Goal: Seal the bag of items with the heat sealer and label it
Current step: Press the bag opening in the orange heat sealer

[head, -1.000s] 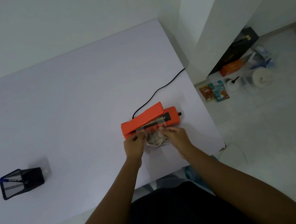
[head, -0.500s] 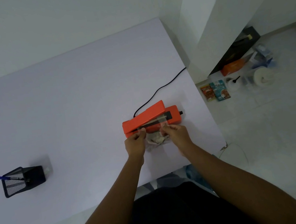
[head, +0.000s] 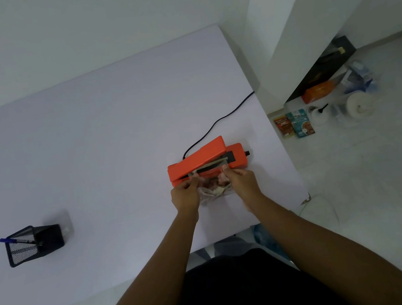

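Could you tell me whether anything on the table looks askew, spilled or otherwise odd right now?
Nothing on the table stands out. The heat sealer sits with its lid raised, and both hands, left hand and right hand, hold the clear bag with its open edge at the sealing bar. The pen holder stands upright.

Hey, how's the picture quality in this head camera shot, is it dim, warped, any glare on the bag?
Head view: dim, flat light with a bluish cast on the table; wide-angle bending curves the table edges and walls; soft shadow beside the pen holder; the clear bag between left hand and right hand shows faint sheen, its contents unclear.
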`<state>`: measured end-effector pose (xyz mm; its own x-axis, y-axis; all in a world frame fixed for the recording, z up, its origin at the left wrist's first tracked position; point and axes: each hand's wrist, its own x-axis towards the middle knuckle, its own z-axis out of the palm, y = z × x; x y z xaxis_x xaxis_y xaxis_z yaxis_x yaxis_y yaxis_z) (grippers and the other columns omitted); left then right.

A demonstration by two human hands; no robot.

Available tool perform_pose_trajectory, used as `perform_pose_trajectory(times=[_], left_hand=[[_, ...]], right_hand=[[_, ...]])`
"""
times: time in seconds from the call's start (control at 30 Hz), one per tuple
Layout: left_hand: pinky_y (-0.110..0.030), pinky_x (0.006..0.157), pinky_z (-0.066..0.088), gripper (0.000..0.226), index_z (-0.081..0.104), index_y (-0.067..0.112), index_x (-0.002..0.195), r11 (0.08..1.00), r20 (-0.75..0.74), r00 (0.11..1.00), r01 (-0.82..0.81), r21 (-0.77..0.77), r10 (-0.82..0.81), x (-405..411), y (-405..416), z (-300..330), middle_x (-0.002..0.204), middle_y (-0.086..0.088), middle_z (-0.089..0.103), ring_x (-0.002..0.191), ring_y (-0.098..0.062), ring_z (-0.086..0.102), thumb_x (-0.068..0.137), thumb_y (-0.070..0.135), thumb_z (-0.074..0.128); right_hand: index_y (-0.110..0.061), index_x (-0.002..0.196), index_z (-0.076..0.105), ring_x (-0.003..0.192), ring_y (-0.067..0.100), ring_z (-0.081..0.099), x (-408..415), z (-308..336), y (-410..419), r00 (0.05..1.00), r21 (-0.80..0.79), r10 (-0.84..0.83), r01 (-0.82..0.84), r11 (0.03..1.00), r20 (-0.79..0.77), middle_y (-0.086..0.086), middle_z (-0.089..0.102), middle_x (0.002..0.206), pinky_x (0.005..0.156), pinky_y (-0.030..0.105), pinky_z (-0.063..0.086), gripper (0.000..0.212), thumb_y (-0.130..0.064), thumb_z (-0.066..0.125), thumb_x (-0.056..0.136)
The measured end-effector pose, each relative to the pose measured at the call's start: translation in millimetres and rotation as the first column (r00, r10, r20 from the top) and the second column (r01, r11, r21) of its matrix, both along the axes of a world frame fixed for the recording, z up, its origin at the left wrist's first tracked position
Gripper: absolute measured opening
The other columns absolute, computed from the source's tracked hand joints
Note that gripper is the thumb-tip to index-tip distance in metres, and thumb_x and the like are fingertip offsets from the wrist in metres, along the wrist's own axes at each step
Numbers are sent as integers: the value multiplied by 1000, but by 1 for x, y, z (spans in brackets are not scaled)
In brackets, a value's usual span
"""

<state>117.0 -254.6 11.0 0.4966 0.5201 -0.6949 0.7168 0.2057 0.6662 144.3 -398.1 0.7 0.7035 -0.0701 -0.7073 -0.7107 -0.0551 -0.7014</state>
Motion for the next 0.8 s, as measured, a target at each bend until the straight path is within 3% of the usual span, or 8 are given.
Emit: perform_pose_trajectory(times=[0.1,0.33,0.6,0.8], left_hand=[[-25,73,52,12,70,14,95,1000,-11,1000,-7,6,7,1,-1,0,89,0,71,76,-12,66,93,25,66],[-29,79,51,16,64,25,76,1000,15,1000,-11,6,11,0,-1,4,83,3,68,75,-14,64,91,27,68],[-31,79,54,9,65,21,84,1000,5,1000,17,-13,-17,0,0,6,85,0,69,78,-15,65,92,20,65],[-27,75,50,17,61,25,78,1000,0,1000,-17,-22,17,1,-3,7,81,5,66,74,-11,63,93,21,65]], right_hand=[[-19,86,71,83,14,70,1,0,0,1000,3,-13,13,1000,-4,2,74,91,66,21,51,21,-39,67,93],[-21,83,71,83,18,71,2,0,2,998,16,-55,55,998,7,3,74,90,64,21,52,16,-35,69,92],[-19,82,72,77,10,70,3,-2,3,997,28,-74,74,997,-5,0,74,86,64,18,49,17,-34,69,92],[-12,92,74,84,17,71,4,-6,3,996,24,-85,85,996,-7,7,75,94,65,20,50,22,-34,71,91]])
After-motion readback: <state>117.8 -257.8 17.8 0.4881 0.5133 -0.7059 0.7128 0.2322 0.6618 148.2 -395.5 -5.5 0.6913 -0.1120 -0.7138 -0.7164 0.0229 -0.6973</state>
